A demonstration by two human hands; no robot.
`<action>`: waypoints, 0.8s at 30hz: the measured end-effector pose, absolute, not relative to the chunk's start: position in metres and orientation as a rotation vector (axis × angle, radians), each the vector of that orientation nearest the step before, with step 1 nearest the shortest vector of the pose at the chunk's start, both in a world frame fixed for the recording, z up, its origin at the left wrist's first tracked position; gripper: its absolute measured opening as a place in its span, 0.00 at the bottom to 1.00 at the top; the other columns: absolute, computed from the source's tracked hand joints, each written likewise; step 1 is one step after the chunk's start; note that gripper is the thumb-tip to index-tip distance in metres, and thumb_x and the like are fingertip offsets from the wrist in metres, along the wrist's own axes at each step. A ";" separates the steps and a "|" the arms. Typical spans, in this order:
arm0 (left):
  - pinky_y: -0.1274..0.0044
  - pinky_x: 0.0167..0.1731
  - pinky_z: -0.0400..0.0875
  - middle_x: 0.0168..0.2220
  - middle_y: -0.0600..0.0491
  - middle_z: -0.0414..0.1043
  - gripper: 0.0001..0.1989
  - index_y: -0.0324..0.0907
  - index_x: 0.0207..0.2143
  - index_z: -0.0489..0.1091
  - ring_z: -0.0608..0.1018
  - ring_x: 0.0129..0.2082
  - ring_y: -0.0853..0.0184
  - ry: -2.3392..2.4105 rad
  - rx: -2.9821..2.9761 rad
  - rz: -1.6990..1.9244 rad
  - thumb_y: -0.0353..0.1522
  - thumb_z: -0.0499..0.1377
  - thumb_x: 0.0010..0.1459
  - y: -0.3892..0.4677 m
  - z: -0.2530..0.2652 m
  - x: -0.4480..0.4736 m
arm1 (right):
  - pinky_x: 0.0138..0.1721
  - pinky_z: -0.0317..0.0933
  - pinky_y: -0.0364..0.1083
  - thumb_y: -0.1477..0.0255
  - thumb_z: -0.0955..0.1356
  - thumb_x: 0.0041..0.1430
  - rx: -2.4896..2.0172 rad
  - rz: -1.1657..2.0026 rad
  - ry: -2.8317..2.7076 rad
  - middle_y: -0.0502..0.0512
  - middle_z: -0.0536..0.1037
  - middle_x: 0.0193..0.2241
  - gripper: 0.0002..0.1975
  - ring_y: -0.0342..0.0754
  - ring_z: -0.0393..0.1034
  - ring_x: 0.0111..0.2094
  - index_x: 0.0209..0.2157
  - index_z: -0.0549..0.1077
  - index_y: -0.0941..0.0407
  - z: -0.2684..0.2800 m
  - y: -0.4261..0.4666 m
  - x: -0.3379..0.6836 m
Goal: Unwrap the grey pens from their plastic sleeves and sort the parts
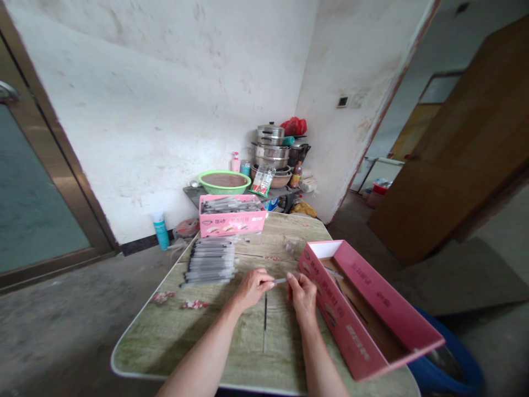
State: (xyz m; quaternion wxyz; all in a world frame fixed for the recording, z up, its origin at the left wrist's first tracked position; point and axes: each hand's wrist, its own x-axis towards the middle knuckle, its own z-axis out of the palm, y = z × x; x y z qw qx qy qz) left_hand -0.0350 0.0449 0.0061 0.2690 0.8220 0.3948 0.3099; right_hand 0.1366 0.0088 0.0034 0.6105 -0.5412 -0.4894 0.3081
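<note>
My left hand (253, 288) and my right hand (303, 293) are both pinched closed over the table's middle. Between their fingertips runs a translucent pen barrel (281, 280), gripped at each end. A thin dark pen refill (265, 311) appears to lie on the table below my left hand. To the left, a row of translucent pens (211, 262) lies side by side. Behind them stands a pink box (233, 225) filled with similar pens. Beside my right hand a longer pink box (367, 309) stands open, with a few pens inside on its brown bottom.
The wood-patterned table (165, 342) has rounded corners. Behind it are a green basin (224, 182), stacked steel pots (271, 146) and bottles. A blue spray can (161, 231) stands on the floor at left. A blue tub (458, 358) sits below the table's right side.
</note>
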 end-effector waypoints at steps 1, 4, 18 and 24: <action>0.78 0.32 0.59 0.28 0.53 0.69 0.16 0.42 0.33 0.77 0.69 0.29 0.68 1.070 2.213 0.831 0.39 0.51 0.61 0.044 0.006 -0.035 | 0.15 0.50 0.39 0.57 0.68 0.55 -1.288 0.666 -1.118 0.44 0.63 0.10 0.23 0.39 0.55 0.12 0.15 0.63 0.56 0.004 0.009 0.137; 0.78 0.31 0.59 0.28 0.53 0.69 0.16 0.41 0.33 0.77 0.69 0.29 0.68 1.070 2.204 0.847 0.39 0.51 0.60 0.044 0.007 -0.035 | 0.15 0.50 0.39 0.55 0.65 0.57 -1.296 0.669 -1.102 0.46 0.65 0.11 0.23 0.40 0.57 0.12 0.17 0.65 0.57 0.005 0.008 0.136; 0.79 0.31 0.58 0.27 0.55 0.68 0.14 0.42 0.30 0.76 0.70 0.29 0.69 1.034 2.230 0.874 0.36 0.52 0.60 0.044 0.006 -0.035 | 0.11 0.43 0.38 0.53 0.64 0.57 -1.260 0.904 -1.194 0.47 0.66 0.09 0.25 0.37 0.52 0.08 0.17 0.69 0.59 0.003 0.008 0.132; 0.78 0.33 0.62 0.29 0.54 0.70 0.13 0.44 0.33 0.77 0.72 0.31 0.68 1.037 2.259 0.846 0.35 0.53 0.60 0.042 0.007 -0.036 | 0.09 0.45 0.37 0.55 0.65 0.57 -1.217 0.966 -1.158 0.49 0.68 0.10 0.23 0.38 0.54 0.08 0.19 0.70 0.59 0.002 0.009 0.130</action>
